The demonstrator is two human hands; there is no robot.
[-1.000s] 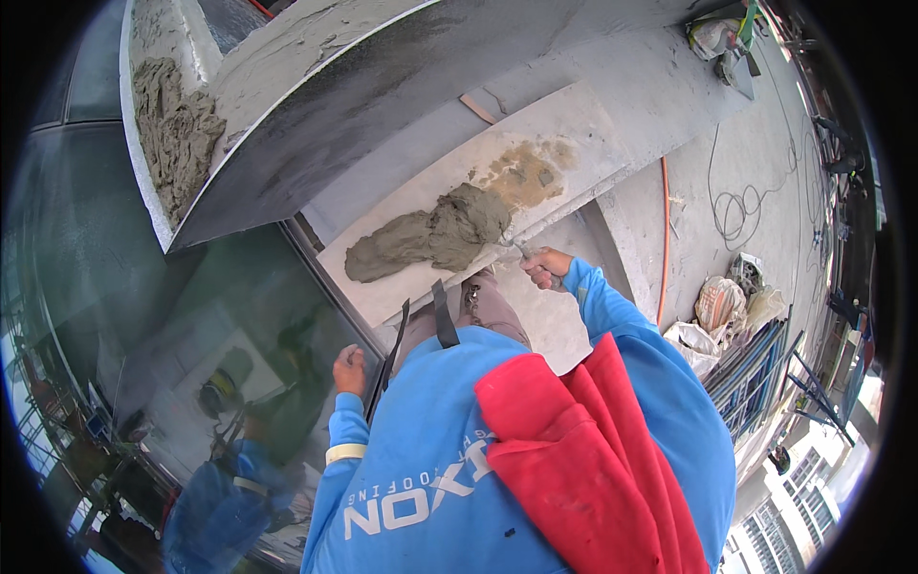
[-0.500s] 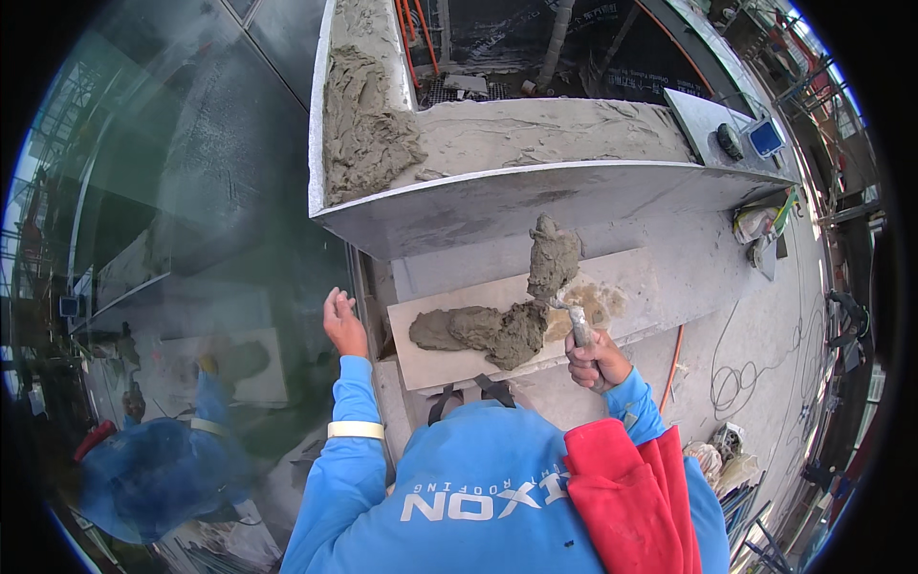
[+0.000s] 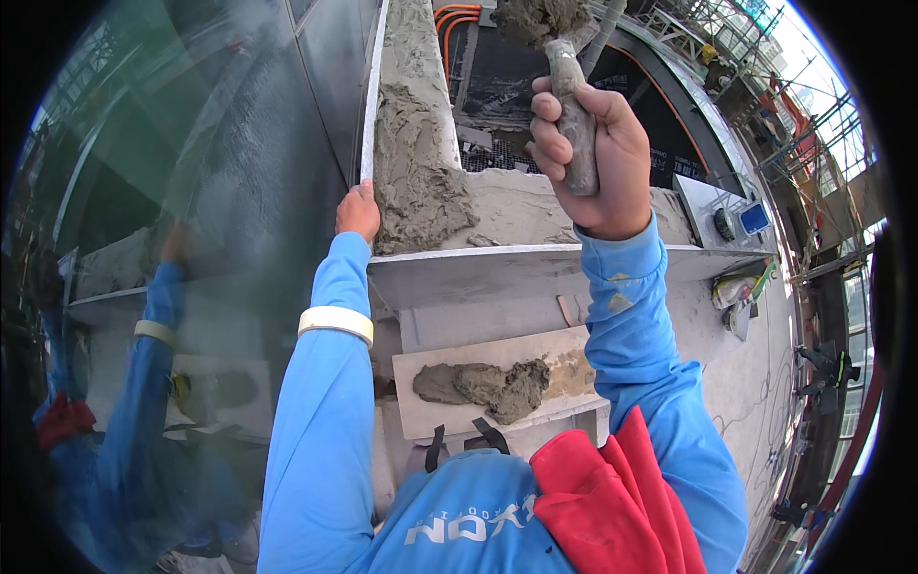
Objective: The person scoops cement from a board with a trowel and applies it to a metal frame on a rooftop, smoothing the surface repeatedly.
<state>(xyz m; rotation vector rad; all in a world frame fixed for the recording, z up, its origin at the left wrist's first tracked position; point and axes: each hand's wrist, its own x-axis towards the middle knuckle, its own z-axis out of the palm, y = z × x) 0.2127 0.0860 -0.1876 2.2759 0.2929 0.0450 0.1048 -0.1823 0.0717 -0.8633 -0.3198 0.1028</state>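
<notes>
right hand (image 3: 595, 158): raised high, fist wrapped tight round the grey, mortar-crusted trowel handle (image 3: 572, 115). Fingers curled across the handle, thumb side away from camera.
trowel load: clump of wet mortar (image 3: 535, 17) at the top of the tool, right at the frame edge. Blade itself can't be made out.
left hand (image 3: 358, 210): up against the edge where the glass panel (image 3: 220, 191) meets the wall; fingers bent and pressed together on the white edge strip (image 3: 369, 105). Holds nothing loose.
mortar bed (image 3: 416, 163): thick rough grey layer running up the wall top, just right of the left hand, touching the strip.
ledge (image 3: 535, 263): pale horizontal slab below the mortar bed, between the two forearms.
mortar board (image 3: 497, 378): flat pale board lower down, near the chest, with a dark mortar pile (image 3: 486, 385) on its middle and a tan smear toward its right end.
in the way: right blue sleeve (image 3: 631, 325) crosses the board's right end; red cloth (image 3: 602, 497) over the shoulder hides the ground below.
glass: reflects the blue-sleeved arm on the left.
far side: orange conduits (image 3: 459, 14) on a dark surface behind the wall, grey box with blue part (image 3: 741, 215) right of the ledge, scaffolding (image 3: 813, 105) at the right rim.
</notes>
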